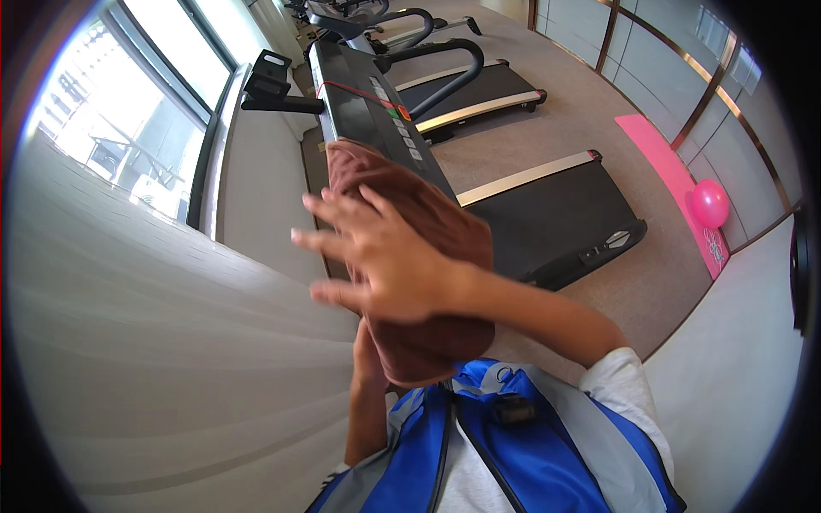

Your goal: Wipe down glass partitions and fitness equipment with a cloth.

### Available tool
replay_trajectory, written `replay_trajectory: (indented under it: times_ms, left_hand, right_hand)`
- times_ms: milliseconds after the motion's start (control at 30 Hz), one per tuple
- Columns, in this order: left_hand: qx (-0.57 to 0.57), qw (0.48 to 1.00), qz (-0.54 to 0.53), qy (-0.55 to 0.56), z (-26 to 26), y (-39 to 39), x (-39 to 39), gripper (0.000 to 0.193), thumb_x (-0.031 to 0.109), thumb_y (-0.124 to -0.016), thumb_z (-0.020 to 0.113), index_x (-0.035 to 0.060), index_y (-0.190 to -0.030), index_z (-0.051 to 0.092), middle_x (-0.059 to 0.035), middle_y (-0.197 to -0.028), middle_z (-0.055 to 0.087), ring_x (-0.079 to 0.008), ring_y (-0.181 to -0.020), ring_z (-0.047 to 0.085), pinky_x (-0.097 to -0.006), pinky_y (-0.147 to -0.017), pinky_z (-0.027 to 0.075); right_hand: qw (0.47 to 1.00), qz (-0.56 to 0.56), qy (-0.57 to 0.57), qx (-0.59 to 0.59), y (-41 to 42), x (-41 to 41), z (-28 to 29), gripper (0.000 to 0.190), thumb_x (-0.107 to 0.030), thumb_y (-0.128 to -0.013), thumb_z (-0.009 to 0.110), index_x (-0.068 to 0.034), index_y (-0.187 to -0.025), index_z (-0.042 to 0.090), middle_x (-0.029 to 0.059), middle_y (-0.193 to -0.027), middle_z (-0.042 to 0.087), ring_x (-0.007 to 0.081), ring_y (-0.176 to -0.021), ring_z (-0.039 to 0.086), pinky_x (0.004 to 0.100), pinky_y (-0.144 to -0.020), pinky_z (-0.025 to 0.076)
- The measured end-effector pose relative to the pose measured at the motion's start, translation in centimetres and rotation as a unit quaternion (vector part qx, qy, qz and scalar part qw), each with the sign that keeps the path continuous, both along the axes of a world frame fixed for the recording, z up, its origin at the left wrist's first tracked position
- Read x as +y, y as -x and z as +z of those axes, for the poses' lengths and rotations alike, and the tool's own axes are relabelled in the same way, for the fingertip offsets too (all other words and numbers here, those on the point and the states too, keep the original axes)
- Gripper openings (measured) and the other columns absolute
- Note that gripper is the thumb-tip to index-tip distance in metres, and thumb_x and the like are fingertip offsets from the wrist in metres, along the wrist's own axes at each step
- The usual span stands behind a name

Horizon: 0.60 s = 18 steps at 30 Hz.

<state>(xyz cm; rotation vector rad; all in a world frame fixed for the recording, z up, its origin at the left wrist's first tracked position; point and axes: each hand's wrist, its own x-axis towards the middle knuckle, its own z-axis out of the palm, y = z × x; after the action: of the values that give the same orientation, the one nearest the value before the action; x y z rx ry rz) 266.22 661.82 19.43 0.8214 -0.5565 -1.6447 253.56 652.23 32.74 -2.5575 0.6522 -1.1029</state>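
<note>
A brown cloth hangs in front of me in loose folds, overlapping the treadmill console in view. My right hand is stretched across the cloth with its fingers spread and nothing gripped in them. Whether its palm touches the fabric is not clear. Under the lower left side of the cloth is my left hand. Its fingers are hidden by the fabric, so their grip does not show. A red cord runs over the console to a red and yellow clip.
The treadmill's belt deck extends right from the console. Another treadmill stands beyond it. A window and white curtain border the left. Against the right wall lie a pink mat and a pink ball.
</note>
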Motion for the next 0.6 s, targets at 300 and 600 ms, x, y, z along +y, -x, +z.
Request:
replay_trajectory:
  times_ms: [300,600]
  left_hand:
    - [-0.047,0.971,0.103,0.209,6.4,1.8,-6.7,0.061,0.035,-0.102,0.033,0.0040,-0.154,0.020,-0.0148,-0.156,0.029,-0.0258,-0.140,0.037,-0.0383,-0.116,0.030]
    - [-0.043,0.981,0.085,0.171,0.9,4.3,1.2,0.057,0.038,-0.105,0.029,0.0073,-0.153,0.024,-0.0137,-0.153,0.034,-0.0256,-0.138,0.039,-0.0387,-0.116,0.030]
  right_hand:
    - [0.974,-0.157,-0.156,-0.051,3.3,-0.1,-3.2,0.059,-0.039,-0.100,0.047,-0.005,-0.148,0.038,0.0243,-0.155,0.028,0.0392,-0.145,0.025,0.0465,-0.119,0.017]
    - [0.990,-0.092,-0.105,0.000,3.6,3.9,-1.1,0.064,-0.049,-0.098,0.048,-0.010,-0.148,0.039,0.0254,-0.157,0.023,0.0433,-0.146,0.020,0.0503,-0.119,0.013]
